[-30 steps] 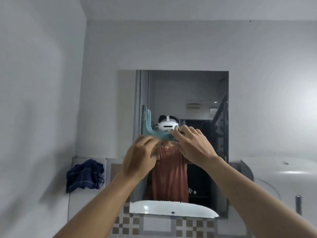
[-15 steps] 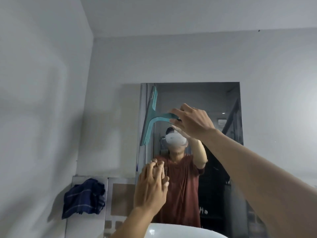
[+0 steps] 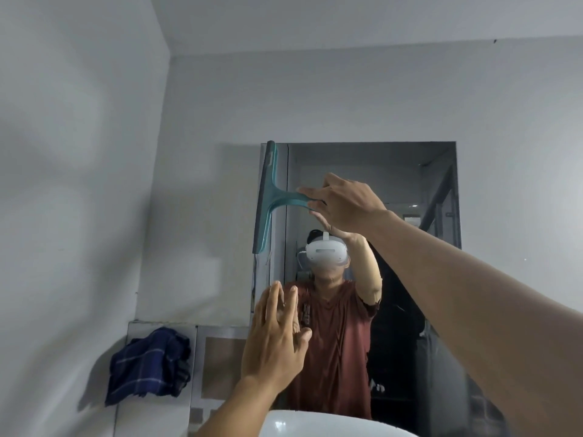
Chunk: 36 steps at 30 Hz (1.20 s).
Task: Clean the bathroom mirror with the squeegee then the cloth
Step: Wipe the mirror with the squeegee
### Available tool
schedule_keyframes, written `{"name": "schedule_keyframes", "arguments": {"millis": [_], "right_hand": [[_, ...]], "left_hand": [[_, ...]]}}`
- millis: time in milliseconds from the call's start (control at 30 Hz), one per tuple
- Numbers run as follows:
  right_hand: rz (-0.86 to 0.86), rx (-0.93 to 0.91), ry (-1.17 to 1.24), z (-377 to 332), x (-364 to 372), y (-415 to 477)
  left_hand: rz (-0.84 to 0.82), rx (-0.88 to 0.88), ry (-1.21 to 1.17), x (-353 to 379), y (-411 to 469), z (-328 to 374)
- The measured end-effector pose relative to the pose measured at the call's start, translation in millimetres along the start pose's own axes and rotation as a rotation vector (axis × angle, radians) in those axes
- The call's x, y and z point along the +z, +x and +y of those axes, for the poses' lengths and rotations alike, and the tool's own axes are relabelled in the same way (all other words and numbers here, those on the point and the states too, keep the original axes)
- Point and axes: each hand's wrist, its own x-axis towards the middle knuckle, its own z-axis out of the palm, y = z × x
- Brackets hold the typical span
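Note:
A teal squeegee stands with its blade upright along the left edge of the wall mirror, near the top corner. My right hand grips its handle from the right. My left hand is lower, flat and open with fingers up, close to the mirror's lower left part; whether it touches the glass I cannot tell. A dark blue checked cloth lies bunched on the ledge left of the mirror.
The white rim of a basin shows at the bottom edge. A tiled ledge runs under the mirror. Grey walls meet in a corner on the left. The mirror reflects a person in a red shirt.
My right hand has lifted the squeegee from mid-mirror up to the top left corner, blade now upright. My left hand let go of it and dropped lower, opening flat.

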Motion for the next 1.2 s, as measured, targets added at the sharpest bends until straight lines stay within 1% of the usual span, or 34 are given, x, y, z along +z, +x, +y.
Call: {"name": "schedule_keyframes", "arguments": {"millis": [400, 733, 967, 1067, 1200], "right_hand": [[-0.029, 0.067, -0.051, 35, -13, -21], [-0.051, 0.163, -0.125, 83, -26, -61], [-0.02, 0.27, -0.063, 107, -31, -90], [-0.03, 0.286, -0.063, 108, -30, -97], [-0.018, 0.355, -0.049, 106, -33, -105]], "left_hand": [[-0.03, -0.01, -0.017, -12, 3, 0], [-0.037, 0.036, 0.053, -22, 15, 1], [-0.054, 0.037, 0.063, -28, 19, 2], [-0.051, 0.036, 0.049, -30, 19, 3], [-0.049, 0.039, 0.04, -32, 20, 4]]}}
